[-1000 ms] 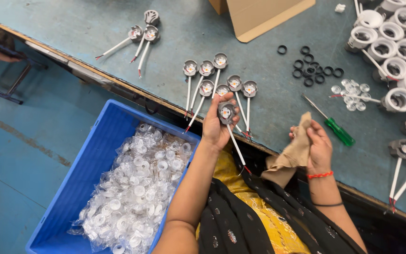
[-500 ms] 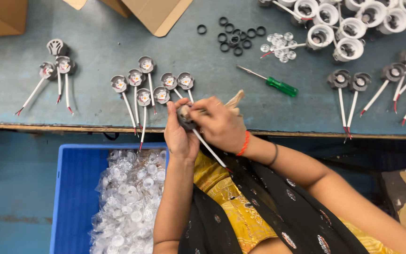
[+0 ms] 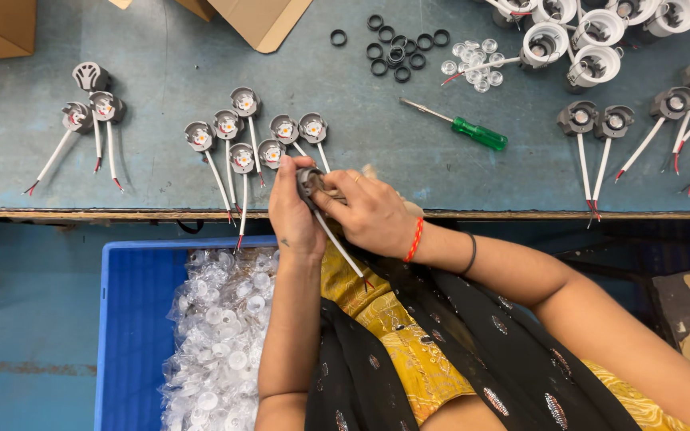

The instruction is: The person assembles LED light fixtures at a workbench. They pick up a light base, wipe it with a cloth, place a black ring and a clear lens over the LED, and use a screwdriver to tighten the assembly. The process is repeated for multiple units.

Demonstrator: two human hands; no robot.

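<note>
From the head camera, the left hand (image 3: 293,211) and the right hand (image 3: 365,211) meet at the near edge of the blue-green table (image 3: 161,128), and both pinch one small round grey lamp part (image 3: 309,179) with a white wire hanging down. Just behind it lies a bunch of the same lamp parts (image 3: 249,136), and a green screwdriver (image 3: 461,126) lies farther right. A blue bin (image 3: 133,319) of clear plastic caps (image 3: 217,335) sits below the left arm.

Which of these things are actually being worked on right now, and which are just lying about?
In hand:
- left hand and right hand, together gripping one small grey round fitting with white wires
- tan cloth under the right hand

Lying about:
- green-handled screwdriver
- black rubber rings
- blue plastic crate of clear caps
</note>
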